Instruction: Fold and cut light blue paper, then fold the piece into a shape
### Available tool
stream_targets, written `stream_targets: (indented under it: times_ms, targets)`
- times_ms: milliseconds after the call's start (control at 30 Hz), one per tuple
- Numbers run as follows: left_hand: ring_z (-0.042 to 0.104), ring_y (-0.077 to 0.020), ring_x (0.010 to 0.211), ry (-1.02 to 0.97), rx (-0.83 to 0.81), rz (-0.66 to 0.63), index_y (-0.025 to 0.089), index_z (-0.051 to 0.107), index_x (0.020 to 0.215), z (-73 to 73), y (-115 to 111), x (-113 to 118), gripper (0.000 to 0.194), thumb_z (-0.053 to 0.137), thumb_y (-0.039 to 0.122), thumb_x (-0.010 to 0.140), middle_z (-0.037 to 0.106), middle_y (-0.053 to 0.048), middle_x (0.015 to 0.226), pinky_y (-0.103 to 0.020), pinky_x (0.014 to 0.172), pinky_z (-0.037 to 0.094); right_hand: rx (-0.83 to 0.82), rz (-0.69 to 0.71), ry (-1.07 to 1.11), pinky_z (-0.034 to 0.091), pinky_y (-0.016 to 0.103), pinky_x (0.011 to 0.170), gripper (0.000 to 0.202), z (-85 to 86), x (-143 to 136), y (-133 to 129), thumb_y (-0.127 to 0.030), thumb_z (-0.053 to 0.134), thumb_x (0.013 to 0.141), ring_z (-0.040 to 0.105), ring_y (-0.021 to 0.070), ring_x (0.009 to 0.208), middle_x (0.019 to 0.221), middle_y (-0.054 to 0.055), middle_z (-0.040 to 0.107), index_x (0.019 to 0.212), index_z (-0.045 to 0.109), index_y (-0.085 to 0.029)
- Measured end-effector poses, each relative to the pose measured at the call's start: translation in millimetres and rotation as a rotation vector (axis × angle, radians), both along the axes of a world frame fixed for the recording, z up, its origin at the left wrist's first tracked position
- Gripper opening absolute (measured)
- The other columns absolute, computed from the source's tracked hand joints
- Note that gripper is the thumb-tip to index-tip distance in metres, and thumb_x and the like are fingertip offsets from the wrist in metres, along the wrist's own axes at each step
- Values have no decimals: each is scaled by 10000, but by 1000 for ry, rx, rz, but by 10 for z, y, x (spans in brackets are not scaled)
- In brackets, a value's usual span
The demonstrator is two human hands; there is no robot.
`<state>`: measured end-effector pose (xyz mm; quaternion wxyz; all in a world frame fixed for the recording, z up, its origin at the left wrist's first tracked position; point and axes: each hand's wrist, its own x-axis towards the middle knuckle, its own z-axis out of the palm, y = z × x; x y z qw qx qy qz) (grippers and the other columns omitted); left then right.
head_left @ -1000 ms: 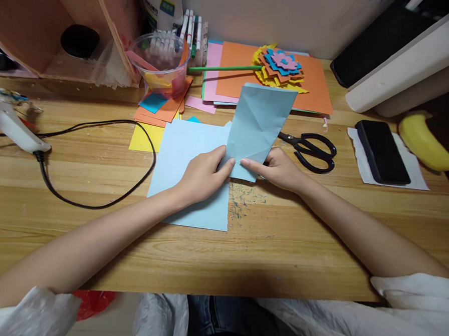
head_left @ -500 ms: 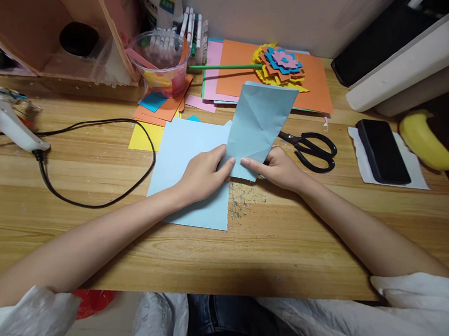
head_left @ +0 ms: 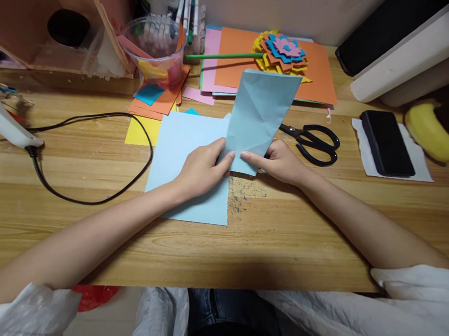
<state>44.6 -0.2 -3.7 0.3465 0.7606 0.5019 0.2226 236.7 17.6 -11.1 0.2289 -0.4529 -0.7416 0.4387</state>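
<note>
A creased, folded light blue paper (head_left: 262, 111) is held up off the table, tilted toward the upper right. My left hand (head_left: 204, 169) grips its lower left edge, thumb on the front and fingers behind. At its lower right, my right hand (head_left: 280, 161) pinches it, the thumb lying on the front and the other fingers underneath. A flat light blue sheet (head_left: 174, 145) lies on the table, partly beneath my left hand and forearm. Black-handled scissors (head_left: 313, 142) rest just right of my right hand, their blade tips hidden.
Behind are a clear plastic cup (head_left: 154, 51), markers (head_left: 188, 17), orange sheets (head_left: 319, 78) and a layered paper flower (head_left: 284, 52). At right lie a phone (head_left: 386, 142) and a banana (head_left: 431, 129). A black cable (head_left: 87, 201) loops at left.
The whole view has shifted slightly, so the table things appear a little higher. Both hands keep their hold on the folded paper, which looks almost unchanged.
</note>
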Motion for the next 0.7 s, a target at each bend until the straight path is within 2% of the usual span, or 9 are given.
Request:
stream_targets:
  times_ms: [267, 700]
  targets:
    - [558, -148, 632, -21, 4, -3, 184, 477, 771, -17, -8, -6, 206, 382, 322, 890, 582, 12, 621, -268, 589, 398, 5, -3, 1, 416, 242, 541, 314, -13, 6, -1, -422, 540, 813, 524, 126, 586, 631, 12, 587, 661, 598, -154]
    - [533, -130, 603, -22, 11, -6, 178, 465, 753, -6, -2, -3, 197, 390, 301, 886, 569, 17, 622, -245, 567, 367, 3, 9, 13, 422, 246, 554, 311, -20, 3, 7, -414, 529, 823, 543, 139, 631, 659, 25, 600, 693, 622, -147]
